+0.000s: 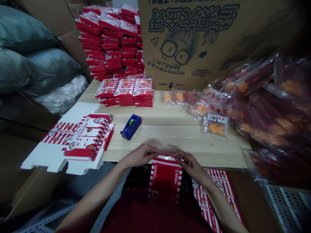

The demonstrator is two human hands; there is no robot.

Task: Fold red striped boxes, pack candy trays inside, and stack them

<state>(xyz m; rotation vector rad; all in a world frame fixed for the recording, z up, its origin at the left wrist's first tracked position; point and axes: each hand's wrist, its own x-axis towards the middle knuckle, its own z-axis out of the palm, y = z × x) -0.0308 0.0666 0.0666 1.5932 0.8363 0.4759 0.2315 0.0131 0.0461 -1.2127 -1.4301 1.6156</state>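
My left hand (141, 154) and my right hand (190, 163) meet at the front edge of the wooden table (170, 129). Their fingers pinch the top edge of a red-and-white printed carton (165, 181), which hangs down towards my lap. A glossy strip shows along that edge, perhaps clear film. A pile of flat, unfolded printed cartons (87, 139) lies to the left of my left hand. A blue tape dispenser (131, 127) with green tape stands ahead of my hands, out of their reach by a short gap.
Stacked red boxes (125, 92) stand on the table, with a taller stack (109, 42) behind. Clear packets of orange sweets (215, 127) lie to the right beside a larger heap (267, 110). A printed cardboard sheet (189, 42) stands behind, with grey sacks (31, 58) at left.
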